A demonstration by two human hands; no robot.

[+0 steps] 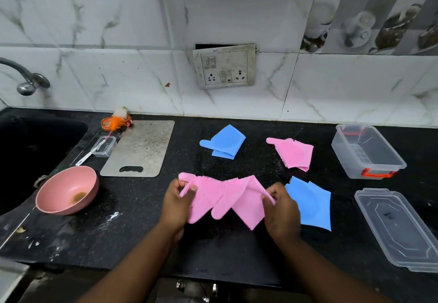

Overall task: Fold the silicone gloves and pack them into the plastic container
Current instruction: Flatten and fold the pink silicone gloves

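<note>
The black desk (pixel 132 208) spreads under both hands, and past the fingers of the right hand (pixel 282 210), well out to the right, stands the open plastic container (pixel 367 151) with its orange latches; its clear lid (pixel 398 229) lies nearer, also right of that hand. Between the two hands hangs the pink glove (pixel 227 198), stretched sideways above the desk: the left hand (pixel 177 204) has its fingers pinched shut on the bristled finger end, and the right hand's fingers are closed on the cuff edge. The sheet sags and creases between the grips, so it looks soft, light and floppy, likely a little tacky rather than slippery; it should fold without force but may spring open again if let go. Corners and edges seem the best holds, away from the bristles. A blue glove (pixel 310 204) lies flat just beside the right fingers, touching the desk. Beyond the fingers, farther back, a second pink glove (pixel 295 153) and a second blue glove (pixel 225 141) lie already doubled over, well apart from the hands. No glove is in the container yet.
</note>
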